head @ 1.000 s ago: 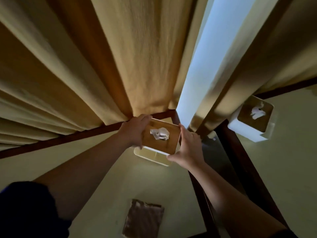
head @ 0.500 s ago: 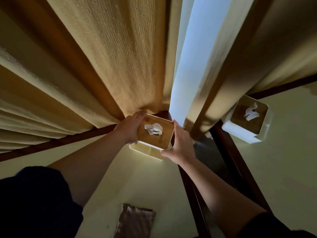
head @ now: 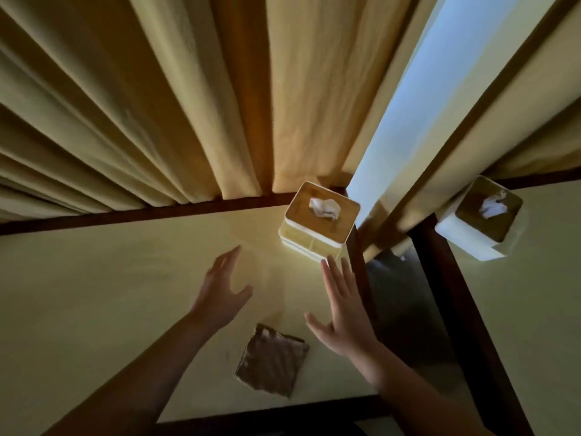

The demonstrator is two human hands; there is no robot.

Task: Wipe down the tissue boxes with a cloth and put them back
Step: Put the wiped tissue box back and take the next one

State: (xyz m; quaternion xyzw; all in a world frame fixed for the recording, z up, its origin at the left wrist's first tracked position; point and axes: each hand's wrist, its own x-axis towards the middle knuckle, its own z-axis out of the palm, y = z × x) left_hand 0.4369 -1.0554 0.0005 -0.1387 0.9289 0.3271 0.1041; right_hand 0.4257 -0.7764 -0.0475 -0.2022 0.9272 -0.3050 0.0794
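Both hands are spread and hold nothing. The left hand [head: 221, 291] hovers over the pale table [head: 94, 294] with fingers straight and fanned, thumb out to the side, well short of the tissue box [head: 320, 221]. The right hand [head: 344, 313] is likewise flat and splayed, its fingertips [head: 325, 262] reaching just up to the near lower edge of that box; whether they touch it cannot be told.

The tissue box stands upright at the table's far right corner, against the foot of the curtains [head: 188, 99], its wooden lid facing up with a white tissue [head: 324, 208] poking from the slot. Its long axis runs roughly from the far left toward the near right.

The brown cloth [head: 272, 361] lies flat on the table nearer than the box, between the two forearms. A second tissue box [head: 481, 218] sits on a separate surface to the right of the first, across a dark gap.
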